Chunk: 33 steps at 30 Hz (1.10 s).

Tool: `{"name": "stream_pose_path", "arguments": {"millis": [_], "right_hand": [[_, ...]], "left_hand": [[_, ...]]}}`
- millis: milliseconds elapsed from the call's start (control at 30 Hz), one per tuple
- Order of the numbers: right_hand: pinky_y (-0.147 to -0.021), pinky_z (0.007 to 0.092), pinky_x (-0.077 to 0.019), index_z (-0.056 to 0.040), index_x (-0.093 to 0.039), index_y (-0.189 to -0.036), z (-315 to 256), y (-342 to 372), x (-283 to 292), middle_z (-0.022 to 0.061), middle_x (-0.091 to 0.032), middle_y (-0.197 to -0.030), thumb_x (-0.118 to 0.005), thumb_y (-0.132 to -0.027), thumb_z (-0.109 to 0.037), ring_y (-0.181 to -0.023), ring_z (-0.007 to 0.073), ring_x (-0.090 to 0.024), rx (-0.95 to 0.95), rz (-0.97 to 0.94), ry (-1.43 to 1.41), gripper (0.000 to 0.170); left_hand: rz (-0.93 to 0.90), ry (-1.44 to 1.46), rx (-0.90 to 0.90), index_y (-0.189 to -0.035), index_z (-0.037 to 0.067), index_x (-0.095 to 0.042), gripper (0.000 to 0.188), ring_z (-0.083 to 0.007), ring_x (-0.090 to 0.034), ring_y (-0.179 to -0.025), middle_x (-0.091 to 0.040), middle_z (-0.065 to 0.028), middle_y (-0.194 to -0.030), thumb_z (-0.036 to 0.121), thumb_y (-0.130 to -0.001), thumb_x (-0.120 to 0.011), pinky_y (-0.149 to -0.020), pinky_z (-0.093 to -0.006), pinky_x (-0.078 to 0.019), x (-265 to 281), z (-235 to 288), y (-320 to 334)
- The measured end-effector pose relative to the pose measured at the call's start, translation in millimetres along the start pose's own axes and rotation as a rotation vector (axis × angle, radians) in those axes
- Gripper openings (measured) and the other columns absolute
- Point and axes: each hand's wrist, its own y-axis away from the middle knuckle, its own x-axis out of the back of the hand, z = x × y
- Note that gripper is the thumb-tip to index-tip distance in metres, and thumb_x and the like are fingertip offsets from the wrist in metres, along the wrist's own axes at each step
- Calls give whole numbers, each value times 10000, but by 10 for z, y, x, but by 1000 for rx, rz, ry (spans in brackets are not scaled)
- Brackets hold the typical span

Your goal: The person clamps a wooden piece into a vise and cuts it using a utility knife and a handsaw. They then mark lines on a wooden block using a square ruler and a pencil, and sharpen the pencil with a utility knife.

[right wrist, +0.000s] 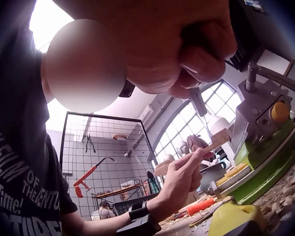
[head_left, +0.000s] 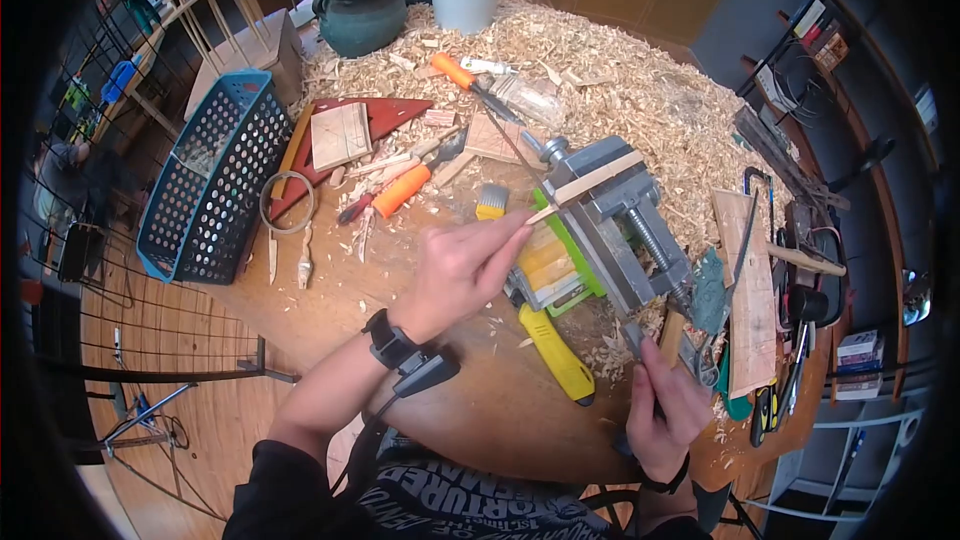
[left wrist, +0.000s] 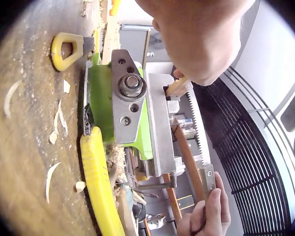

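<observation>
A grey bench vise [head_left: 612,240] on a green base [head_left: 572,240] grips a thin wooden strip [head_left: 600,178]. My left hand [head_left: 462,258] pinches the near end of that strip, left of the jaws; the right wrist view also shows this left hand [right wrist: 179,179] on the wood. My right hand [head_left: 665,410] grips a saw at its lower end. The toothed saw blade [left wrist: 195,123] shows in the left wrist view, running up from the right hand [left wrist: 209,211] beside the vise, close to the strip. The curled right fingers hide the saw's handle.
Wood shavings [head_left: 600,60] heap behind the vise. A yellow-handled tool [head_left: 556,355] lies in front of it, and an orange-handled tool [head_left: 402,190] lies left. A blue basket [head_left: 215,175] stands at the left; a wooden board [head_left: 745,290] and several tools lie at the right.
</observation>
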Motion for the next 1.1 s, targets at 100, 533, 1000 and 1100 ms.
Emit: {"name": "stream_pose_path", "arguments": {"millis": [100, 533, 1000, 1100], "right_hand": [[-439, 296, -347, -3, -715, -1161, -13, -21, 24, 43, -469, -556, -708, -755, 75, -428, 161, -452, 12, -4, 21, 413], [-459, 270, -379, 17, -695, -1180, -79, -76, 66, 72, -569, -587, -675, -799, 68, -456, 153, -523, -91, -15, -74, 385], [-512, 308, -468, 8, -690, -1180, -59, -125, 184, 148, -688, -740, -643, -834, 25, -506, 227, -617, -248, -138, -124, 350], [-524, 320, -492, -9, -653, -1242, -37, -133, 202, 181, -720, -852, -630, -847, 9, -533, 258, -648, -294, -346, -92, 396]], "left_hand": [[22, 3, -28, -1004, 26, -732, 140, -231, -593, -468, -613, -131, -613, 64, -876, -692, -447, -324, -435, -23, -29, 1], [-41, -2, -27, -1030, -22, -719, 157, -202, -590, -477, -623, -145, -633, 16, -887, -666, -473, -301, -432, 19, -26, -2], [-47, 13, 0, -1042, -26, -720, 167, -201, -610, -488, -637, -159, -650, 29, -894, -667, -477, -299, -444, 21, -17, 4], [-39, 29, 12, -1049, -31, -719, 170, -188, -606, -487, -634, -156, -645, 35, -903, -663, -477, -295, -441, 1, -36, 21]]}}
